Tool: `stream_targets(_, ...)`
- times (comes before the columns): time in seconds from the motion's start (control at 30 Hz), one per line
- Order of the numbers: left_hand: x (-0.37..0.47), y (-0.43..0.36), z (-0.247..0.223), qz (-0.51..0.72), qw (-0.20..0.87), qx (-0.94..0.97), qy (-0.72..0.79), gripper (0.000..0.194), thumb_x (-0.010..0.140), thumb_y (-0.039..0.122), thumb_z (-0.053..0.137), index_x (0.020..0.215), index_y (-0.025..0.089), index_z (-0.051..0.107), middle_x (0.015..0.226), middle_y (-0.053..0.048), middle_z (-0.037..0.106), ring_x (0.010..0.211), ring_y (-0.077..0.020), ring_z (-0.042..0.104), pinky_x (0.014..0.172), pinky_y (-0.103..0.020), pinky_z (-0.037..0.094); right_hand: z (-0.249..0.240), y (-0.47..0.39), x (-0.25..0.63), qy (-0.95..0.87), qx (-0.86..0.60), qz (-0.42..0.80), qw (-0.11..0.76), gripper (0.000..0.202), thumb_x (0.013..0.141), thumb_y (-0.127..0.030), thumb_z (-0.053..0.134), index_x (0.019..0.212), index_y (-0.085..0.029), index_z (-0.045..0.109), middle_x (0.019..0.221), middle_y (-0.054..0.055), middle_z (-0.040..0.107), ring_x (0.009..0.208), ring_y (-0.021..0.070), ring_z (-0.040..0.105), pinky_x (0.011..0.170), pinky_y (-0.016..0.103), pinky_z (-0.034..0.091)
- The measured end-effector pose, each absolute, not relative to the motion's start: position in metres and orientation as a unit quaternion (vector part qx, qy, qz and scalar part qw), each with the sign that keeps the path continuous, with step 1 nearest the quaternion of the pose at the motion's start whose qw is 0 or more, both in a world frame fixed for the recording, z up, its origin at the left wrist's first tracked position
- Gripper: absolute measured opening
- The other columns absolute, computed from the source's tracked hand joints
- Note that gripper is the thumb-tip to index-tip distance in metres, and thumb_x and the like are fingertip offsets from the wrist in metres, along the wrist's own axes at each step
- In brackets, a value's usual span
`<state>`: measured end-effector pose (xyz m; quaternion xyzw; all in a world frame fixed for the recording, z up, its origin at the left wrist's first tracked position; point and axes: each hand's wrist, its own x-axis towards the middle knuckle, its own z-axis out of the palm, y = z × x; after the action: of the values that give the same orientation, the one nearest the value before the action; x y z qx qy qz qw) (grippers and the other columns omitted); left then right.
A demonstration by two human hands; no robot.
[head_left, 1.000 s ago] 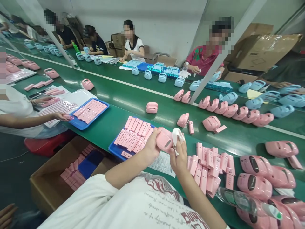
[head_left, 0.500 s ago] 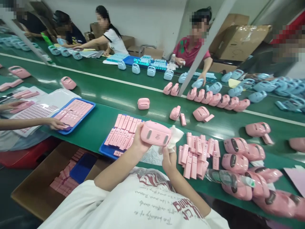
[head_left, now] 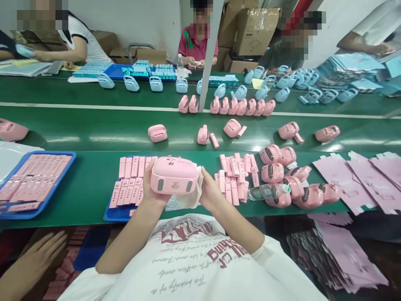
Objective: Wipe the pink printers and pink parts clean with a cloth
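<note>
A pink rounded device [head_left: 173,177] is held up in front of my chest, its side with two grey oval pads and small print facing me. My left hand [head_left: 153,186] grips its left end. At its right end my right hand [head_left: 209,188] pinches a white cloth [head_left: 196,195] against the shell. Left of the device lies a blue tray [head_left: 117,214] with rows of narrow pink pieces [head_left: 127,193]. On the right is a loose pile of similar pink pieces [head_left: 233,179].
Finished-looking pink devices [head_left: 272,172] cluster at the right with a clear bottle [head_left: 265,192] and pink flat cartons [head_left: 341,179]. More pink devices [head_left: 233,128] stand on the green belt [head_left: 125,125]. Another person's hand [head_left: 39,255] is at lower left. Co-workers sit opposite.
The head view has turned to the right. The held device is tilted so more of its top shows. At the left, another person's arm has moved from the tray down toward the box.
</note>
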<state>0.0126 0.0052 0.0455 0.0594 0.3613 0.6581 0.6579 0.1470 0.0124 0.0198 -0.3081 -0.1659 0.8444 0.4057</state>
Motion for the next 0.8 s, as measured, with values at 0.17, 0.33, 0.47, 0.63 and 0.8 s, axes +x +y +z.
stream_targets(0.17, 0.016, 0.007, 0.042, 0.623, 0.675, 0.115, 0.378, 0.037, 0.068, 0.049, 0.064, 0.084, 0.016, 0.069, 0.092, -0.008, 0.074, 0.107, -0.0333, 0.062, 0.092, -0.046, 0.050, 0.015, 0.030, 0.145, -0.154, -0.294, 0.860, 0.388, 0.036, 0.086, -0.045, 0.048, 0.105, -0.019, 0.064, 0.104, 0.004, 0.072, 0.110, 0.0215, 0.062, 0.094, 0.034, 0.049)
stream_targets(0.33, 0.021, 0.006, 0.038, 0.570, 0.704, 0.211, 0.367, 0.035, 0.068, 0.044, 0.066, 0.090, 0.017, 0.067, 0.100, -0.008, 0.072, 0.104, -0.0324, 0.064, 0.087, -0.043, 0.051, 0.003, 0.046, 0.142, -0.138, -0.333, 0.845, 0.395, 0.018, 0.071, -0.030, 0.069, 0.082, -0.016, 0.067, 0.078, 0.002, 0.072, 0.080, 0.0180, 0.067, 0.080, 0.028, 0.052)
stream_targets(0.47, 0.019, 0.005, 0.029, 0.560, 0.676, 0.268, 0.396, 0.045, 0.064, 0.042, 0.072, 0.101, 0.018, 0.064, 0.098, -0.008, 0.071, 0.095, -0.0291, 0.066, 0.080, -0.038, 0.053, 0.000, 0.051, 0.144, -0.182, -0.314, 0.821, 0.441, 0.035, 0.061, -0.032, 0.079, 0.089, -0.014, 0.068, 0.085, 0.005, 0.073, 0.078, 0.0183, 0.067, 0.076, 0.030, 0.052)
stream_targets(0.63, 0.012, 0.003, 0.008, 0.536, 0.602, 0.318, 0.500, 0.063, 0.057, 0.045, 0.079, 0.110, 0.016, 0.061, 0.103, -0.009, 0.068, 0.097, -0.0273, 0.064, 0.078, -0.034, 0.052, -0.006, 0.053, 0.156, -0.256, -0.388, 0.697, 0.546, 0.039, 0.057, -0.040, 0.081, 0.084, -0.015, 0.068, 0.070, 0.002, 0.069, 0.065, 0.0171, 0.064, 0.066, 0.031, 0.051)
stream_targets(0.8, 0.012, -0.001, -0.003, 0.438, 0.526, 0.437, 0.583, 0.082, 0.043, 0.029, 0.088, 0.118, 0.021, 0.054, 0.111, -0.008, 0.063, 0.102, -0.0284, 0.062, 0.082, -0.037, 0.053, -0.005, 0.060, 0.173, -0.475, -0.428, 0.552, 0.535, 0.035, 0.073, -0.049, 0.068, 0.087, -0.017, 0.069, 0.084, 0.004, 0.072, 0.081, 0.0197, 0.065, 0.077, 0.032, 0.050)
